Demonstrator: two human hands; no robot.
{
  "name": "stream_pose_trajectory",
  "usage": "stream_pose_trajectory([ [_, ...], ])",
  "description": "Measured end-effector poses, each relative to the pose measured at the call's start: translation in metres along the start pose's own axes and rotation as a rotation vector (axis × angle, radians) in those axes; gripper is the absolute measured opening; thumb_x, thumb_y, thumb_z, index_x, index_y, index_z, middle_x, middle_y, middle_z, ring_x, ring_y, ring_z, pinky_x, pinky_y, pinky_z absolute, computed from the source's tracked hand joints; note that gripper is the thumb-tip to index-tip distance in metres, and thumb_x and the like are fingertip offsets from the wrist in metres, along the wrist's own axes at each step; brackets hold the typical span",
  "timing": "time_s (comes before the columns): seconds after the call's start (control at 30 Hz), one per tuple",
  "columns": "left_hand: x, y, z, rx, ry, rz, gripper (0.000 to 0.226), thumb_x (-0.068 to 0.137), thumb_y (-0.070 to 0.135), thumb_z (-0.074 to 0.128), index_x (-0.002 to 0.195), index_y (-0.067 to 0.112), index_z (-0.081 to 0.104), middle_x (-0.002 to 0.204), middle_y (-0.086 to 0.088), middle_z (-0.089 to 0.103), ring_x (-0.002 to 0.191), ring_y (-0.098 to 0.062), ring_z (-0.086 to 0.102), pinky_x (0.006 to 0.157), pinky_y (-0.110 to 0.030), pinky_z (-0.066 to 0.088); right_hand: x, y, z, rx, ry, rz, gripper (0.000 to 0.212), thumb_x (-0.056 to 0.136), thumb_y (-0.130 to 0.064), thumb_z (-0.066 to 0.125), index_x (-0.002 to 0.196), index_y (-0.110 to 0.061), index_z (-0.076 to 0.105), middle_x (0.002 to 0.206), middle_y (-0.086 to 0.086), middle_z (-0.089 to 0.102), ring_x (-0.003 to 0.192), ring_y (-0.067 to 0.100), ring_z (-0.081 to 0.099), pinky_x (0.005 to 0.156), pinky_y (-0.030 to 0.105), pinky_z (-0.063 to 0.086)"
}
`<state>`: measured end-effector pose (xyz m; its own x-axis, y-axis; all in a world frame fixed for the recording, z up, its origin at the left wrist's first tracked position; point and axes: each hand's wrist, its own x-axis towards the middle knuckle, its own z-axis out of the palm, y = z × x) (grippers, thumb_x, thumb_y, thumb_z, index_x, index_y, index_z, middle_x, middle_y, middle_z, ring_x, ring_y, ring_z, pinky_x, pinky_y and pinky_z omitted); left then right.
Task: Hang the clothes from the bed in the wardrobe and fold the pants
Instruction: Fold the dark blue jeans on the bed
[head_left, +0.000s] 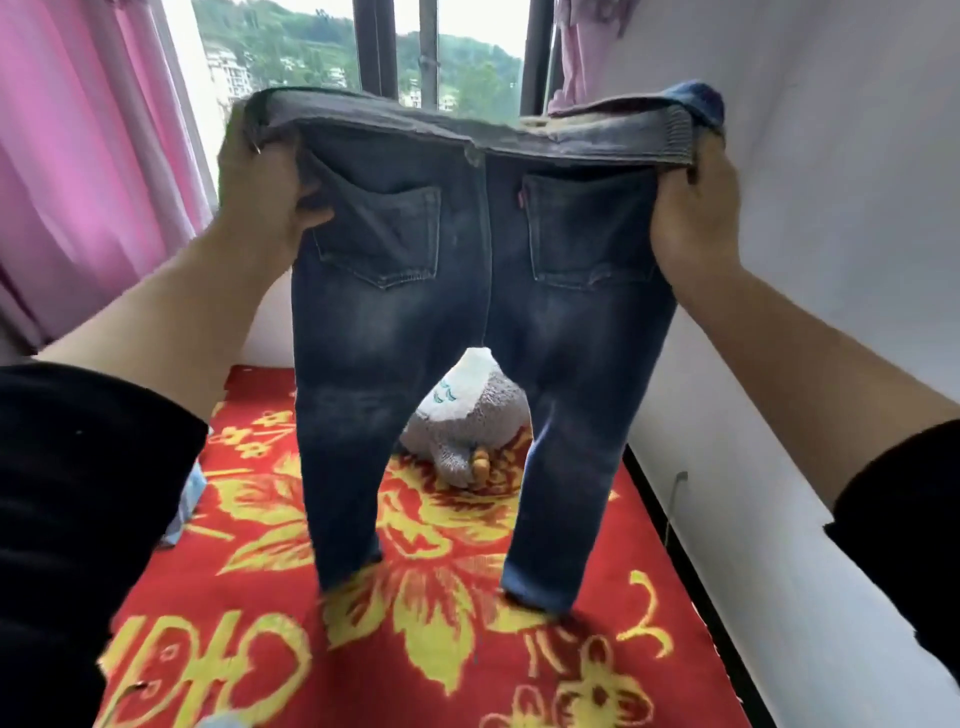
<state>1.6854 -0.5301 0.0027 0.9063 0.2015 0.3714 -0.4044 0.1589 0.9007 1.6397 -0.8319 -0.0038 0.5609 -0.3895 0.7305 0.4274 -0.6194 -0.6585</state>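
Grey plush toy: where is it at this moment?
The grey plush toy lies centre frame in the head view, on the red floral bedspread toward its far end, seen through the gap between the legs of the held-up jeans.

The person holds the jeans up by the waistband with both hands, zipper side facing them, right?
Not quite: the head view shows the back pockets facing the person, not the zipper side. The left hand and right hand do hold the jeans up by the waistband.
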Motion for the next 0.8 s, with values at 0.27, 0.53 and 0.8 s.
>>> stream_pose_trajectory([
  [0.27, -0.092, -0.004, -0.017, -0.076, 0.035, -0.006, 0.044, 0.075, 0.026, 0.044, 0.119, 0.027, 0.05, 0.105, 0.005, 0.059, 0.094, -0.014, 0.058, 0.081, -0.034, 0.05, -0.057, -0.008, -0.058, 0.008, -0.086, -0.044, 0.037, 0.099, -0.019, 0.035, 0.129, -0.012, 0.055, 0.122, -0.003, 0.061, 0.106, 0.005, 0.055, 0.085, 0.0, 0.037],
  [0.53, -0.283, -0.158, -0.072, 0.172, 0.164, -0.409, 0.025, 0.081, 0.003, 0.047, 0.085, 0.025, 0.058, 0.086, 0.002, 0.062, 0.087, -0.016, 0.059, 0.074, -0.035, 0.048, -0.25, 0.109, -0.118, -0.296, -0.548, 0.255, 0.027, 0.096, -0.029, 0.046, 0.108, -0.016, 0.066, 0.104, 0.014, 0.07, 0.098, 0.033, 0.063, 0.073, 0.032, 0.041],
  [0.8, -0.51, -0.282, -0.144, 0.879, -0.209, -0.806, 0.029, 0.074, -0.007, 0.062, 0.067, 0.021, 0.065, 0.061, -0.001, 0.063, 0.065, -0.016, 0.053, 0.057, -0.023, 0.042, -0.46, 0.189, -0.198, -0.935, -1.355, 0.339, 0.028, 0.093, -0.029, 0.042, 0.11, -0.019, 0.062, 0.141, 0.004, 0.05, 0.127, 0.023, 0.049, 0.097, 0.038, 0.04],
])
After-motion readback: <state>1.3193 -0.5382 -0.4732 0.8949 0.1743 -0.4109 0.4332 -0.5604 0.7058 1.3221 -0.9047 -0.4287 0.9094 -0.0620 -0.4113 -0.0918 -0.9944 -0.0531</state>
